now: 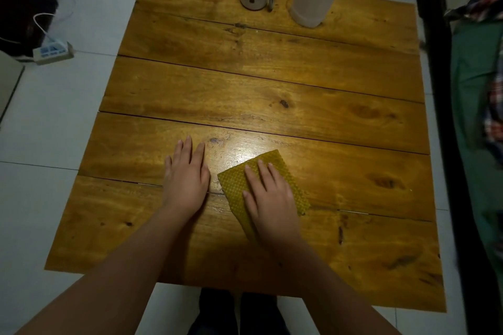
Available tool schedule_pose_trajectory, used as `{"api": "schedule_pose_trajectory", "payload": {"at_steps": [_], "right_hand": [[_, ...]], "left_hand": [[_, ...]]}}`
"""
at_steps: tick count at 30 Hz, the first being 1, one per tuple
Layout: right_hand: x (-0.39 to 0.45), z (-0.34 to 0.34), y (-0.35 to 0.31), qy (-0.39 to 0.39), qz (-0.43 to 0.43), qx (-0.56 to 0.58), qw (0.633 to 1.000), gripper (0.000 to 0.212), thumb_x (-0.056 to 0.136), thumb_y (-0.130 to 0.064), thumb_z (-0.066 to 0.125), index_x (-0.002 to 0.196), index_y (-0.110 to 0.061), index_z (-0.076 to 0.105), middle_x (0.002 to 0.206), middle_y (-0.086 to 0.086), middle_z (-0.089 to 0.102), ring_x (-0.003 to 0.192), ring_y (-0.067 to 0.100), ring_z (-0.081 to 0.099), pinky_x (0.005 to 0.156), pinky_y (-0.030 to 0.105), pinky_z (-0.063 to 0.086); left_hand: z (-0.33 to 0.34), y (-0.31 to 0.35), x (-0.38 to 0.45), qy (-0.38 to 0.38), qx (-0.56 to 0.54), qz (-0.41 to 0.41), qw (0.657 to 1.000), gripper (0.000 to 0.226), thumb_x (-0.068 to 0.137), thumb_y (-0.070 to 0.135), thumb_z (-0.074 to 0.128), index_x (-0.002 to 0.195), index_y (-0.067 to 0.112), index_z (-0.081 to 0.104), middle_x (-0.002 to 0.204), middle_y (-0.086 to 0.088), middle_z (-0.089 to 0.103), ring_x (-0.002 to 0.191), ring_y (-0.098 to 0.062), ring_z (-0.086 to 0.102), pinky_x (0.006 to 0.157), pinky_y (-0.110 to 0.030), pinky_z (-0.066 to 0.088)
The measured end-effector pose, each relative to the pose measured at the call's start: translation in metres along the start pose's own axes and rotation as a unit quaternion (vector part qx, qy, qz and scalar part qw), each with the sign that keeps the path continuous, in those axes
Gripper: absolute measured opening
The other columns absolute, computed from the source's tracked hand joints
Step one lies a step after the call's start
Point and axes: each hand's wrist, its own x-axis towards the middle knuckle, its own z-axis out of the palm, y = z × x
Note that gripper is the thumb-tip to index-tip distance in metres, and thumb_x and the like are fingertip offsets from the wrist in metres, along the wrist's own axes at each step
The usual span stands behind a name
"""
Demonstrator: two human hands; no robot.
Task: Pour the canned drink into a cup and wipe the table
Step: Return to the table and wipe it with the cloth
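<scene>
**Wiping stage: cloth under right palm**

Head view: your right hand (pixel 268 193) presses flat, fingers straight, on the yellow cloth (pixel 236 185). Left hand (pixel 186 175) rests flat on the table (pixel 272 84), just beside it. Cloth looks soft, light, likely to bunch; press mid-cloth.

Floor (pixel 81 106): pale glossy tiles with thin grout lines, visible on all sides of the bench. Bench (pixel 272 84): wide varnished wooden planks running left to right, knotted and scratched, with narrow gaps between boards; a bright glare patch sits near its middle. Far left: a white power strip (pixel 53 52) lies on the tiles with a white cable (pixel 40 23) leading into a dark heap of belongings (pixel 24 11). Right side: a dark frame (pixel 441 90) stands along the bench edge, with green fabric (pixel 473 84) and checked cloth (pixel 495 106) beyond it. Lighting dim overall.
</scene>
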Motion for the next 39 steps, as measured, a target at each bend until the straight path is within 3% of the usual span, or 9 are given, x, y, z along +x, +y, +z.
{"api": "schedule_pose_trajectory", "payload": {"at_steps": [8, 15, 19, 22, 26, 29, 31, 36, 39], "right_hand": [[0.002, -0.027, 0.030, 0.079, 0.096, 0.116, 0.986, 0.044, 0.092, -0.024, 0.051, 0.134, -0.014, 0.041, 0.130, 0.003, 0.047, 0.122, 0.017, 0.038, 0.099, 0.029, 0.035], [0.007, -0.036, 0.041, 0.041, 0.160, 0.143, 0.976, 0.037, 0.088, -0.023, 0.058, 0.122, -0.010, 0.047, 0.117, 0.007, 0.054, 0.111, 0.021, 0.046, 0.092, 0.031, 0.038], [0.014, -0.036, 0.046, 0.008, 0.197, 0.190, 0.962, 0.034, 0.086, -0.026, 0.061, 0.114, -0.010, 0.051, 0.108, 0.006, 0.059, 0.101, 0.023, 0.054, 0.084, 0.037, 0.048], [0.021, -0.038, 0.049, -0.031, 0.223, 0.233, 0.946, 0.022, 0.084, -0.024, 0.063, 0.099, -0.009, 0.055, 0.090, 0.004, 0.058, 0.085, 0.020, 0.054, 0.070, 0.036, 0.044], [0.026, -0.041, 0.052, -0.060, 0.218, 0.258, 0.939, 0.012, 0.082, -0.020, 0.064, 0.080, -0.012, 0.056, 0.068, -0.003, 0.051, 0.068, 0.016, 0.049, 0.058, 0.030, 0.037], [0.024, -0.043, 0.052, -0.066, 0.204, 0.284, 0.934, 0.012, 0.082, -0.015, 0.063, 0.076, -0.013, 0.054, 0.066, -0.003, 0.050, 0.063, 0.013, 0.045, 0.057, 0.029, 0.036], [0.024, -0.043, 0.051, -0.068, 0.199, 0.295, 0.932, 0.009, 0.083, -0.014, 0.061, 0.078, -0.011, 0.054, 0.067, -0.001, 0.050, 0.063, 0.014, 0.045, 0.060, 0.032, 0.038], [0.027, -0.044, 0.051, -0.060, 0.191, 0.279, 0.939, 0.008, 0.085, -0.014, 0.057, 0.086, -0.006, 0.055, 0.070, 0.001, 0.050, 0.065, 0.016, 0.047, 0.062, 0.035, 0.040], [0.034, -0.048, 0.046, -0.051, 0.176, 0.281, 0.942, 0.006, 0.086, -0.013, 0.056, 0.083, -0.009, 0.053, 0.069, 0.000, 0.050, 0.064, 0.016, 0.045, 0.060, 0.032, 0.036]], "left_hand": [[0.005, 0.012, -0.029, 0.025, -0.103, -0.018, 0.994, 0.046, 0.098, 0.020, 0.038, 0.142, 0.008, 0.032, 0.154, -0.007, 0.023, 0.143, -0.019, 0.016, 0.115, -0.033, 0.014], [0.009, 0.035, -0.056, 0.075, -0.185, -0.074, 0.977, 0.038, 0.093, 0.019, 0.049, 0.130, 0.008, 0.049, 0.122, -0.007, 0.054, 0.117, -0.020, 0.045, 0.096, -0.029, 0.035], [0.012, 0.049, -0.059, 0.070, -0.309, -0.169, 0.933, 0.036, 0.090, 0.016, 0.055, 0.126, 0.009, 0.052, 0.100, -0.005, 0.058, 0.094, -0.019, 0.056, 0.078, -0.028, 0.045], [0.015, 0.058, -0.056, 0.060, -0.381, -0.238, 0.891, 0.035, 0.088, 0.016, 0.059, 0.121, 0.006, 0.053, 0.090, -0.004, 0.060, 0.079, -0.014, 0.055, 0.064, -0.019, 0.041], [0.018, 0.063, -0.049, 0.048, -0.459, -0.325, 0.825, 0.033, 0.084, 0.015, 0.066, 0.112, 0.002, 0.056, 0.096, -0.013, 0.063, 0.087, -0.022, 0.059, 0.079, -0.031, 0.048], [0.019, 0.066, -0.048, 0.015, -0.494, -0.349, 0.796, 0.016, 0.081, 0.012, 0.068, 0.083, -0.001, 0.060, 0.074, -0.016, 0.059, 0.070, -0.017, 0.054, 0.067, -0.025, 0.046], [0.018, 0.069, -0.048, -0.006, -0.498, -0.349, 0.794, 0.025, 0.080, 0.010, 0.068, 0.062, 0.009, 0.052, 0.061, -0.006, 0.051, 0.061, -0.015, 0.049, 0.061, -0.023, 0.041], [0.013, 0.074, -0.046, 0.008, -0.483, -0.328, 0.812, 0.012, 0.082, 0.010, 0.066, 0.078, 0.008, 0.055, 0.074, -0.001, 0.053, 0.072, -0.015, 0.051, 0.072, -0.029, 0.042], [0.006, 0.072, -0.039, 0.025, -0.530, -0.300, 0.793, 0.009, 0.084, 0.007, 0.062, 0.087, 0.005, 0.054, 0.075, -0.003, 0.052, 0.072, -0.016, 0.050, 0.063, -0.023, 0.042]]}}
